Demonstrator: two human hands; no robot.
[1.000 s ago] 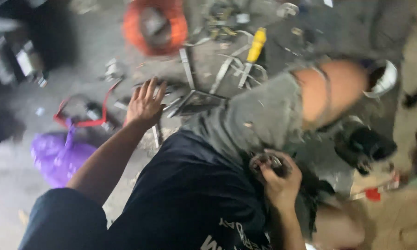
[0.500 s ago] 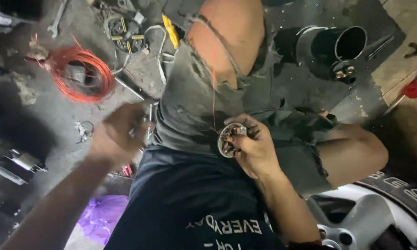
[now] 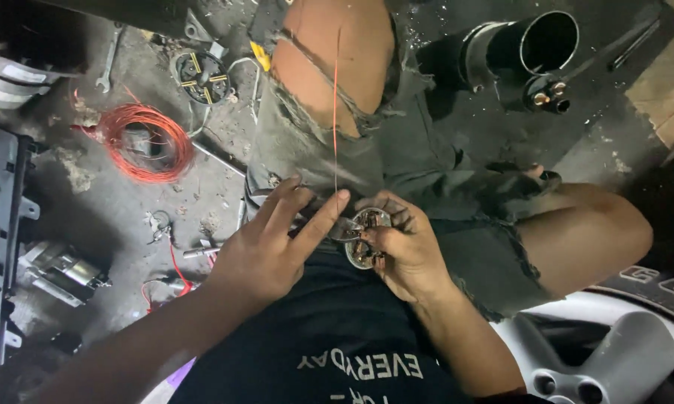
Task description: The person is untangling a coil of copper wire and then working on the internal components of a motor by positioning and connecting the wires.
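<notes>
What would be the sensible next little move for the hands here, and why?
Probably pinch the thin orange wire with the left hand. That hand's fingertips already sit where the wire comes down, right beside the small round metal part the right hand grips, and the wire looks loose above the knee.

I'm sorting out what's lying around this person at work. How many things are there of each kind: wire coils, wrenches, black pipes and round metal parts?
Orange wire coil: 1
Wrench: 1
Black pipe: 1
Round metal parts: 2, one in the right hand, one on the floor
Total: 5
</notes>
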